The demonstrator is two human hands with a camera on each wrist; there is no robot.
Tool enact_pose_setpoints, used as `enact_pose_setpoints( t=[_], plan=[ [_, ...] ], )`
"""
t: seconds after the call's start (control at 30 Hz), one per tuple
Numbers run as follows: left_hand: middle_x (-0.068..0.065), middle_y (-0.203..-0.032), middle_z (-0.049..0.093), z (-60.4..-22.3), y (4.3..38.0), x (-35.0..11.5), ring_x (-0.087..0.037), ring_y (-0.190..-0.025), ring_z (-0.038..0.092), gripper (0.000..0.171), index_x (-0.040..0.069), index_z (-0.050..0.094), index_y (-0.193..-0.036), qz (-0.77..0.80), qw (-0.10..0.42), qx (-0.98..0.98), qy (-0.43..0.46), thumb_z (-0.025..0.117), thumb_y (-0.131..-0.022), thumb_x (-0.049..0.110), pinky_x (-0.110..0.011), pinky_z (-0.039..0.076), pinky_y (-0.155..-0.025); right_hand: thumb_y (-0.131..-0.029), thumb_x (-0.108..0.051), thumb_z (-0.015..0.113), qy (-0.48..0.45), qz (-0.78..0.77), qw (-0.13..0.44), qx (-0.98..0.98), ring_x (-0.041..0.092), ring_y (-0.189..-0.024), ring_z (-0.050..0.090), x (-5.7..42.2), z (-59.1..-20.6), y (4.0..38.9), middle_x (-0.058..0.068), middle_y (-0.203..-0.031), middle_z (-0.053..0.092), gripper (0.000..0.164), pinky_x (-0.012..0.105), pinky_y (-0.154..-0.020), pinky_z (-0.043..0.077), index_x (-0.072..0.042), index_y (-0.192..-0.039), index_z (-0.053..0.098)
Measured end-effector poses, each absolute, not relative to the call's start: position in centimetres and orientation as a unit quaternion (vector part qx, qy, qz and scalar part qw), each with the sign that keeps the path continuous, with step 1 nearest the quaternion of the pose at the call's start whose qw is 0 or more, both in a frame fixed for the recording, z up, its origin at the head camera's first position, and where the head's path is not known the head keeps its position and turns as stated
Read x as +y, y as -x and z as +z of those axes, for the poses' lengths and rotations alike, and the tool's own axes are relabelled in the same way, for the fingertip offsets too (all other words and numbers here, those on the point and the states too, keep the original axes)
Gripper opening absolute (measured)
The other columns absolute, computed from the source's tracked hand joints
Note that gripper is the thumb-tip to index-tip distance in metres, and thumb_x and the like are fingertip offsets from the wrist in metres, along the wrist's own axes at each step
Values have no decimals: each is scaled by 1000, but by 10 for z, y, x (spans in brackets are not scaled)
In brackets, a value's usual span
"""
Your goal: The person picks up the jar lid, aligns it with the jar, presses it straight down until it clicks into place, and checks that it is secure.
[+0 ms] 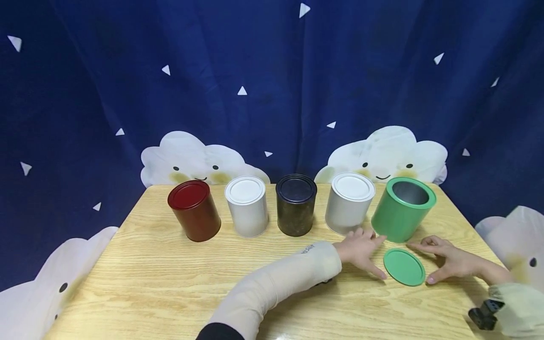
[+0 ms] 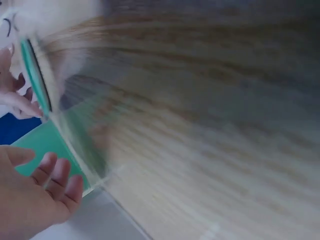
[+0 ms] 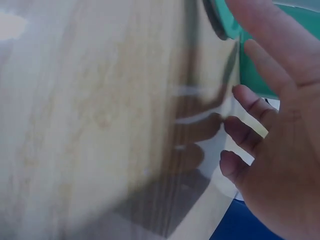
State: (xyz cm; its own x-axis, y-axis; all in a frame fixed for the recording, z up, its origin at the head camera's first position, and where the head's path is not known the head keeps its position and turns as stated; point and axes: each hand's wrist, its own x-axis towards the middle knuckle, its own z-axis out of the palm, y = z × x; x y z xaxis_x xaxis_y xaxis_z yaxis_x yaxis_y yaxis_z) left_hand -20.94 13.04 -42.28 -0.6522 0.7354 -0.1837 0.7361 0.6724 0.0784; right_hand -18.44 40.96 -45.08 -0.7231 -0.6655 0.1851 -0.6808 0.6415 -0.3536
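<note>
A green lid (image 1: 404, 267) is low over or on the table between my two hands; whether it touches the wood I cannot tell. My left hand (image 1: 362, 250) is left of the lid, fingers spread and thumb close to its edge. On the other side my right hand (image 1: 451, 259) has bent fingers, with its thumb tip beside the lid's rim. Neither hand visibly grips it. Just behind stands a lidless green can (image 1: 393, 219), its dark inside showing. In the left wrist view the lid (image 2: 33, 75) appears nearly edge-on; the left hand (image 2: 42, 197) is near the can (image 2: 50, 145).
Left of the green can stand a white can (image 1: 348, 210), a black can (image 1: 296, 212), another white can (image 1: 248, 212) and a dark red can (image 1: 197, 219), all lidded. They line the back of the wooden table (image 1: 161, 283). A blue curtain (image 1: 255, 42) hangs behind.
</note>
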Motion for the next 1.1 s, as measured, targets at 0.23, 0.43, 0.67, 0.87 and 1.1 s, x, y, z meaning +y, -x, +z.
enact_pose_setpoints(
  t=[0.23,0.43,0.67,0.87,1.1],
  plan=[
    [10,-130,34,-429,208,141,-8,-112,33,102,30,16,-146,-48,113,911,-393,55,-64,77,-23,29,-82,-49,-36,85,-372,194,46,-907,0,-91,24,408,-456,183,-5,-101,37,90,24,-71,20,-16,-130,52],
    [11,-128,35,-433,207,149,-6,-112,33,100,30,17,-145,-59,102,914,-388,52,-65,78,-23,30,-83,-52,-36,84,-355,201,42,-912,-3,-90,20,406,-456,180,-7,-100,34,86,23,-71,18,-18,-129,53],
    [13,-121,33,-438,203,158,-5,-98,31,92,34,20,-144,-94,93,915,-382,49,-68,78,-21,29,-75,-52,-34,85,-352,202,27,-914,0,-92,21,402,-454,178,-7,-104,35,89,24,-71,19,-19,-132,49],
    [16,-113,31,-439,199,164,-4,-93,29,84,37,27,-140,-109,94,918,-369,46,-69,78,-22,27,-76,-51,-31,85,-375,216,38,-901,1,-90,21,399,-455,179,-9,-102,34,86,23,-70,18,-16,-129,52],
    [15,-107,33,-441,196,167,-5,-91,29,69,38,39,-128,-98,77,925,-359,48,-70,75,-24,27,-75,-52,-29,84,-381,230,43,-894,0,-92,22,399,-459,181,-8,-103,35,79,22,-71,18,-17,-125,56]
  ],
)
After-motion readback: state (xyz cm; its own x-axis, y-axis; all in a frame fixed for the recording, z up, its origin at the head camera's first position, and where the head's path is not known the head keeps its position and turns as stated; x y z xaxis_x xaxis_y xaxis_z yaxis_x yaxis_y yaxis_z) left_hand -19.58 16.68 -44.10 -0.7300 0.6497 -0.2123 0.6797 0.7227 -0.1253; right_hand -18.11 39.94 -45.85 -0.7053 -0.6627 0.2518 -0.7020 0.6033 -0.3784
